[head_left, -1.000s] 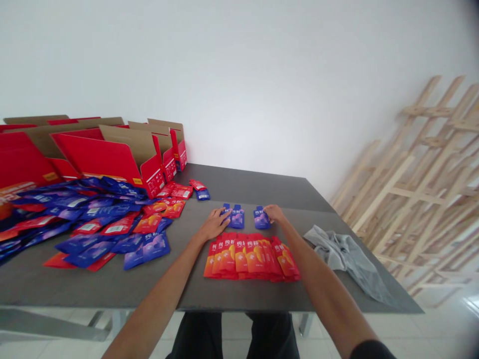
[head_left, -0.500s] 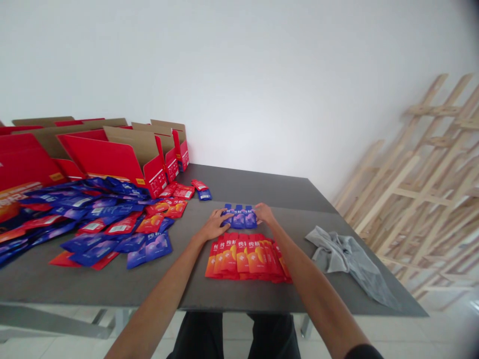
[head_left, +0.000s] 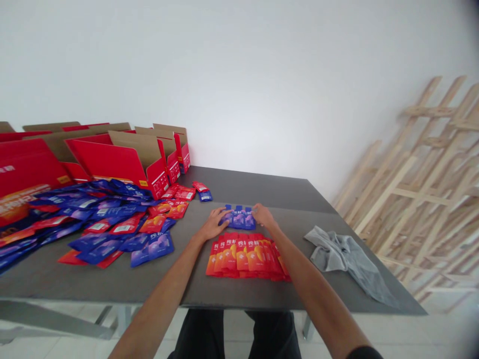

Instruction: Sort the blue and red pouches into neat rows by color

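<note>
A short row of overlapping blue pouches (head_left: 238,219) with white lettering lies on the grey table in front of me. My left hand (head_left: 215,224) grips the row's left end, thumb on the near side and fingers on the far side. At the right end, my right hand (head_left: 263,216) has its fingers curled in on the outermost pouch; its fingertips are partly hidden. Nearer to me, between my forearms, a fanned row of red-orange pouches (head_left: 243,257) lies flat, its right end partly covered by my right forearm.
On the left is a heap of mixed blue and red pouches (head_left: 108,209), with open red cartons (head_left: 112,157) behind it. A small pair of pouches (head_left: 204,195) lies beyond my left hand. A crumpled grey cloth (head_left: 339,252) rests at the right; wooden slatted frames (head_left: 422,184) lean against the wall.
The view has shifted slightly, so the cartons and the heap sit a little further right. Both hands stay at the ends of the blue row, with hardly any movement.
</note>
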Demonstrator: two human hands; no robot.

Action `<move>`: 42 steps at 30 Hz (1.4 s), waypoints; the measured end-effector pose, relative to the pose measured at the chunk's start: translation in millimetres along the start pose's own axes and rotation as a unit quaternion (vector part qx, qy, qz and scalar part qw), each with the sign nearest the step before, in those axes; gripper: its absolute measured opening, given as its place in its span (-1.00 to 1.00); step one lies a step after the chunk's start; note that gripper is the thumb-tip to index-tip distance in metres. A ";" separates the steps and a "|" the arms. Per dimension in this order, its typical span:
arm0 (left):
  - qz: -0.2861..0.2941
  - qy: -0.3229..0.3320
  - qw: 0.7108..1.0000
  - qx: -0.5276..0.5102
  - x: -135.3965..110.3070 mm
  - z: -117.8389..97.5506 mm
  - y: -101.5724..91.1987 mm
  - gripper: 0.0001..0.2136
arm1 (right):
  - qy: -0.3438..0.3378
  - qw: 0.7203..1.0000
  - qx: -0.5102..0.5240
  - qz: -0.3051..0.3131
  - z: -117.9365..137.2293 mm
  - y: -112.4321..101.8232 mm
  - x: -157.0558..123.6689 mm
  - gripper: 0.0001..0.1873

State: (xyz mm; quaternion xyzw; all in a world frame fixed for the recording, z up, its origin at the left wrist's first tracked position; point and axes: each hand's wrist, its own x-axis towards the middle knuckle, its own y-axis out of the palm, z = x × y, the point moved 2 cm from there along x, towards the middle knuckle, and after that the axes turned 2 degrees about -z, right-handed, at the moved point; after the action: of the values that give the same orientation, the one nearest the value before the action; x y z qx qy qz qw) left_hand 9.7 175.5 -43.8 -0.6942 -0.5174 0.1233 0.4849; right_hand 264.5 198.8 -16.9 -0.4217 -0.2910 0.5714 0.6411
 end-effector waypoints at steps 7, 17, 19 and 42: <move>-0.096 -0.300 0.913 0.261 -85.6 -0.7 -88.7 -0.48 | -0.056 0.996 0.011 -0.072 -5.6 -18.4 -10.8 -0.62; -0.105 -0.470 0.820 0.310 -139.6 -0.7 -95.8 -0.22 | -0.186 0.961 0.101 -0.180 15.8 -29.6 -50.6 -0.72; -0.083 -0.475 0.821 0.306 -140.2 2.3 -95.2 -0.13 | -0.217 0.947 0.134 -0.196 21.2 -29.1 -62.4 -0.74; -0.228 -0.182 0.932 -0.214 -85.4 -128.5 -62.7 -0.37 | -0.240 0.868 0.366 0.235 70.3 0.0 -150.2 -0.57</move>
State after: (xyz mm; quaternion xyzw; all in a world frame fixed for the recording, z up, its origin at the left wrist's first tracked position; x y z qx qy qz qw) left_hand 21.6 33.4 42.4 -0.6102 -0.7555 0.0202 0.2377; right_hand 177.7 66.5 32.8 -0.0625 -0.0982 0.8544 0.5065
